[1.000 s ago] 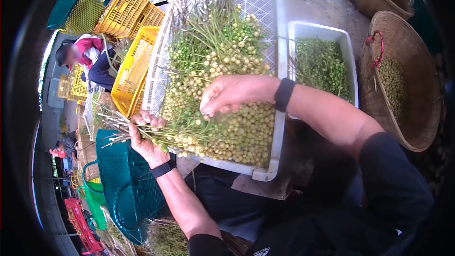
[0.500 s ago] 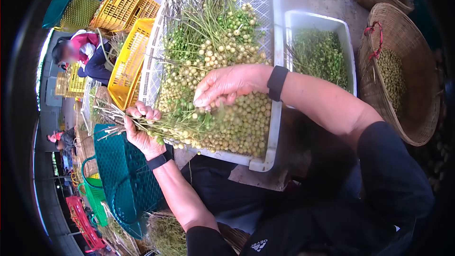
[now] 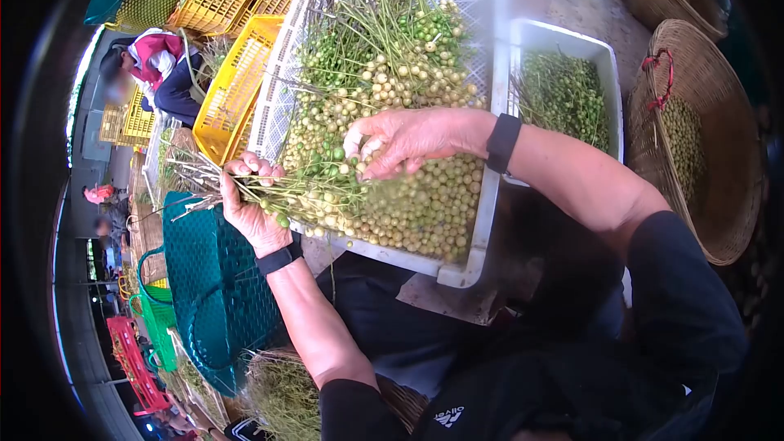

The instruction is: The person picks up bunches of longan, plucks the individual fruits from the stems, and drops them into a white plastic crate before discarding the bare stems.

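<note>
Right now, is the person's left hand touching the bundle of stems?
Touching. The head view shows the bundle of stems running through the left hand, gripped between its thumb and curled fingers.

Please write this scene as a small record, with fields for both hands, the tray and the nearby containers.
Left hand: grips a bundle of stems bearing small round fruits
Right hand: at the bundle's fruit end, fingers curled; grip unclear
White tray: loose fruits near the person, stemmed bunches farther away
Right side: white tub with green fruits; woven basket with loose fruits
Left side: yellow crate; teal basket
</note>
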`<state>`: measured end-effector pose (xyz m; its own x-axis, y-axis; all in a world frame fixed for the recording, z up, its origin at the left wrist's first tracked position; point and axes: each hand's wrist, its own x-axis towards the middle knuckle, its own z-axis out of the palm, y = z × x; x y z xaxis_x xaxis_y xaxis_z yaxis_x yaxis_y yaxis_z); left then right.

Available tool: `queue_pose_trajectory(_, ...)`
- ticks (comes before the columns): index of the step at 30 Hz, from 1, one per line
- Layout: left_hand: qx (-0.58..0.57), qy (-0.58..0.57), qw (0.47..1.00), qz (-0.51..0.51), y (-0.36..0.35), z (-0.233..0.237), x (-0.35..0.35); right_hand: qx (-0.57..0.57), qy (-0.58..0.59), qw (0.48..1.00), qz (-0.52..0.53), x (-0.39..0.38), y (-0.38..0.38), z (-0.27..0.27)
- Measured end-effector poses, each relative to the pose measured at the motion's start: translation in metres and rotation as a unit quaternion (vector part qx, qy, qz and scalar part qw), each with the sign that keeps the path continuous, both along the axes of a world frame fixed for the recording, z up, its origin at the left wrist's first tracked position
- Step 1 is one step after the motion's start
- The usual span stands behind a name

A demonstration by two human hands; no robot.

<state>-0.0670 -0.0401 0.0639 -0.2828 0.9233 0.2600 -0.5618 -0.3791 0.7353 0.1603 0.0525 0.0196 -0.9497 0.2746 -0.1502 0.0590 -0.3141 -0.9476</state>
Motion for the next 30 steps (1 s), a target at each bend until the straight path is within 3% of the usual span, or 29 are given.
queue_pose_trajectory(2,0.0,0.006,1.0,0.002,-0.001,0.0,-0.003,0.017,0.003,1.0,-0.026,-0.003,-0.003,-0.002)
queue_pose_trajectory(4,0.016,0.013,0.998,-0.061,-0.001,-0.005,-0.015,0.034,0.008,0.998,-0.052,-0.004,-0.004,0.001)
queue_pose_trajectory(16,-0.006,-0.015,0.999,-0.038,0.003,-0.01,-0.018,0.005,0.06,0.998,-0.009,0.003,0.008,0.003)
queue_pose_trajectory(22,-0.006,-0.004,1.0,-0.024,0.004,-0.012,-0.015,-0.089,0.111,0.99,0.006,0.007,0.018,-0.003)
queue_pose_trajectory(25,-0.008,-0.002,1.0,-0.017,0.005,-0.012,-0.016,-0.17,0.08,0.981,-0.055,0.003,0.022,-0.007)
queue_pose_trajectory(30,-0.031,-0.008,0.999,0.029,0.003,-0.005,-0.009,-0.17,0.054,0.98,-0.087,0.013,0.029,0.0)
